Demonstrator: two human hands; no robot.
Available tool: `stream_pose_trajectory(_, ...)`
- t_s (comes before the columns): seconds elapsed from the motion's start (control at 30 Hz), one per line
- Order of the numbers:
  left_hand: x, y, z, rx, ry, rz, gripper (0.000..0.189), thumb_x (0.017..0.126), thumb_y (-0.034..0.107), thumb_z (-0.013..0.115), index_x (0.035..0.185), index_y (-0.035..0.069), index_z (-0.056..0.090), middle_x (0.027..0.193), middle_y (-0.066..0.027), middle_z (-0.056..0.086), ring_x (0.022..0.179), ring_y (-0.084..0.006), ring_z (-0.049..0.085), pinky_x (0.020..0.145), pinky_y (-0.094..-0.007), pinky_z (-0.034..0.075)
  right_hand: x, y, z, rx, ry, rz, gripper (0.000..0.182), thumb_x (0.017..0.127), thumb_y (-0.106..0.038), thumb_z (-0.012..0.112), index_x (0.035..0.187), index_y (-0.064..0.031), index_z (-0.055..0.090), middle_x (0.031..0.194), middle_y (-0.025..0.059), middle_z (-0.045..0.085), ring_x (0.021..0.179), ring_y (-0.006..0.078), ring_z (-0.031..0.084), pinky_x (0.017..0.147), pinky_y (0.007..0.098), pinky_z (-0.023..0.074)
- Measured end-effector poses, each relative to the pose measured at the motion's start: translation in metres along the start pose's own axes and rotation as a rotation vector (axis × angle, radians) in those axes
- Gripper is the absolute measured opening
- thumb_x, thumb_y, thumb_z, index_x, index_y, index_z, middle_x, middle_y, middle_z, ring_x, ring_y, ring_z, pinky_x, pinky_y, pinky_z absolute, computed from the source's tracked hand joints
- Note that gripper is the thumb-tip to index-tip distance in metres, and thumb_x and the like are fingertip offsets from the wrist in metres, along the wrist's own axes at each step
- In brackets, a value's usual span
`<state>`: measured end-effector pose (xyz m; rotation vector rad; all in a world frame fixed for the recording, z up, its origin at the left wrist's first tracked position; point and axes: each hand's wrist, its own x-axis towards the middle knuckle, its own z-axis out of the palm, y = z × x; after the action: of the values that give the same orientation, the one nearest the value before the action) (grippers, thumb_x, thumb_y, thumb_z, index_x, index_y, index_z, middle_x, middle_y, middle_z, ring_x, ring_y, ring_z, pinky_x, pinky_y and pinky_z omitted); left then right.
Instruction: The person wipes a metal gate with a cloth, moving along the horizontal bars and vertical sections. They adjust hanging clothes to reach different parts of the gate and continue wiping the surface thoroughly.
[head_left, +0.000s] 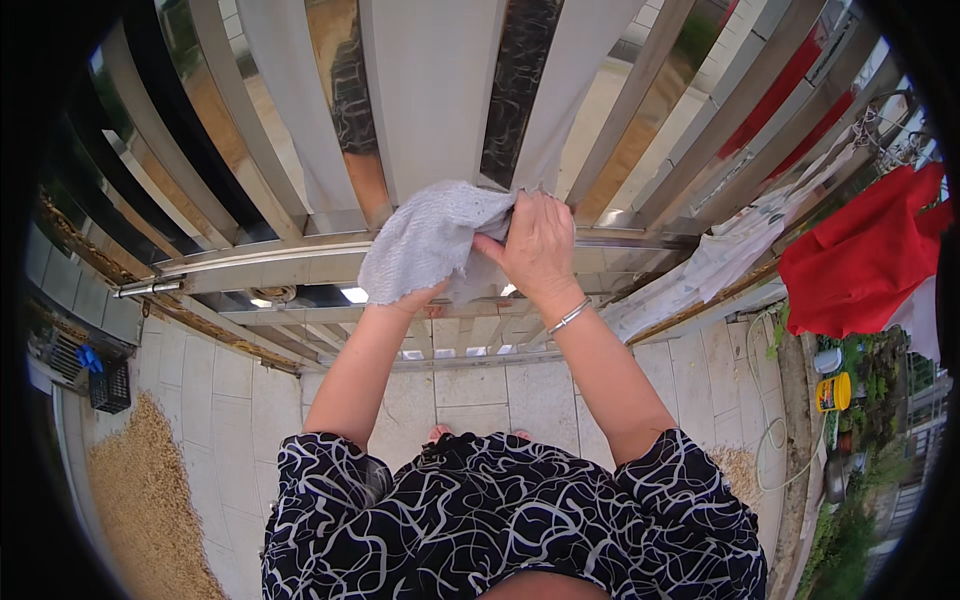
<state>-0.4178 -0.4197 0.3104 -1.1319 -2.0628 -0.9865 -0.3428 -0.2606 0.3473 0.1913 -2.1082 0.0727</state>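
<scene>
A pale grey, ragged-edged cloth (442, 229) lies over the horizontal rail of a shiny metal gate (300, 253), directly in front of me. My left hand (420, 298) reaches beneath the cloth; only its heel and wrist show, and the fingers are covered. To its right, my right hand (536, 240) is closed on the cloth's right part, with the thumb pointing left and the back of the hand upward. A silver bangle (570, 315) circles the right wrist. Upright bars and a broad flat panel (435, 97) of the gate rise just beyond both hands.
A slide bolt (150, 287) sits on the gate's left side. Red cloth (862, 255) and a whitish patterned cloth (675, 292) hang at right. Grain (150, 495) lies heaped on the tiled floor (472, 382) at left, near a black crate (110, 388). A hose (766, 442) and yellow bucket (834, 391) are at right.
</scene>
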Motion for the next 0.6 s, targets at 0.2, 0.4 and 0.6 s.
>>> stream_pose_trajectory(0.2, 0.008, 0.014, 0.0, -0.061, -0.116, -0.011, 0.036, 0.076, 0.012, 0.06, 0.111, 0.006, 0.057, 0.112, -0.0163, 0.057, 0.105, -0.0356, 0.051, 0.093, -0.0415, 0.04, -0.011, 0.009, 0.015, -0.038, 0.081, 0.023, 0.06, 0.059, -0.03, 0.078, 0.102, -0.0027, 0.045, 0.086, 0.0121, 0.055, 0.08, 0.0306, 0.055, 0.076, 0.0395, 0.0385)
stream_pose_trajectory(0.4, 0.004, 0.015, 0.006, -0.168, -0.107, -0.024, 0.035, 0.076, 0.012, 0.059, 0.111, 0.005, 0.057, 0.11, -0.0169, 0.057, 0.104, -0.0365, 0.051, 0.091, -0.0419, 0.04, -0.012, 0.008, 0.018, -0.071, 0.125, 0.03, 0.056, 0.06, -0.025, 0.074, 0.104, -0.0029, 0.045, 0.087, 0.0115, 0.055, 0.08, 0.0306, 0.055, 0.075, 0.0399, 0.0377)
stream_pose_trajectory(0.6, -0.014, 0.015, -0.002, -0.028, -0.175, 0.086, 0.037, 0.082, 0.016, 0.056, 0.118, 0.008, 0.055, 0.117, -0.0153, 0.055, 0.109, -0.0343, 0.05, 0.094, -0.0416, 0.039, -0.014, 0.006, 0.025, -0.126, 0.153, 0.04, 0.053, 0.06, -0.033, 0.074, 0.095, -0.0038, 0.047, 0.086, 0.0107, 0.054, 0.081, 0.029, 0.055, 0.075, 0.0388, 0.0386)
